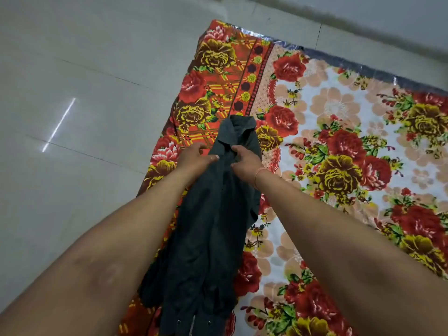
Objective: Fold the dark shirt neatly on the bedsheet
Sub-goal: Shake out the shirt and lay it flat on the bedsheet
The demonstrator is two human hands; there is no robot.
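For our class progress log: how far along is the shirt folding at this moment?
Done: the dark shirt lies gathered lengthwise on the floral bedsheet. In hand: the left hand and right hand grip it near the collar. Left: it is still long and rumpled, so the neat folds remain.

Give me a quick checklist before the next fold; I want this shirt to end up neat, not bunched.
1. Both hands on the dark shirt: ok; left hand and right hand pinch it near the collar.
2. Shirt over the bedsheet: ok, along its orange border.
3. Shirt spread flat: not ok; it is gathered into a narrow, wrinkled strip.
4. Collar straight: not ok, crumpled.
5. Sleeves laid out: cannot tell; bunched at the bottom edge.
6. Free sheet beside the shirt: ok, on the right.
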